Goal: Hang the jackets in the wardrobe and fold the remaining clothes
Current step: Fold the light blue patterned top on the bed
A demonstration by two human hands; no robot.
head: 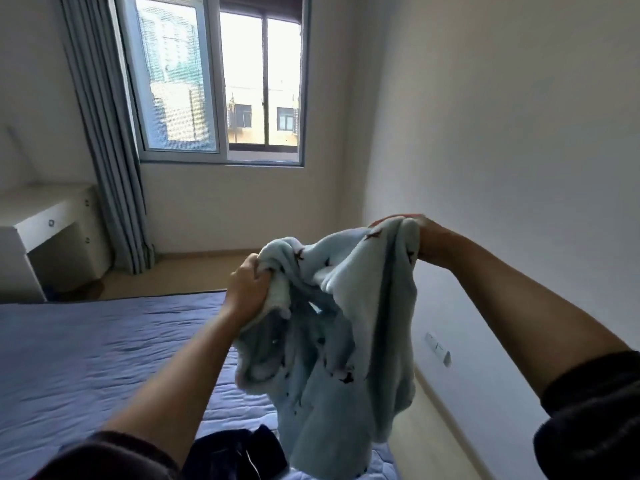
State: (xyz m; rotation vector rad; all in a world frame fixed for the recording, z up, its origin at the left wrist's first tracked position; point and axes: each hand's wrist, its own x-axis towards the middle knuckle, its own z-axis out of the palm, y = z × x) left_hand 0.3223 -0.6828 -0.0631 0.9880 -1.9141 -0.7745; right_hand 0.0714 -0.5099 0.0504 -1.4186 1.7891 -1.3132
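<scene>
A light blue fleece garment [346, 341] with small dark figures printed on it hangs in the air over the right edge of the bed. My left hand [247, 284] grips one bunched edge of it at centre. My right hand [427, 239] is raised higher on the right and grips another edge, so the cloth drapes between both hands and hangs down crumpled. A dark garment [235, 452] lies on the bed below, near the bottom of the view.
The bed with a blue quilted cover [86, 358] fills the lower left. A white desk [52, 233] stands at the left wall beside grey curtains [107, 150] and a window [221, 81]. A strip of wood floor [426, 445] runs between bed and right wall.
</scene>
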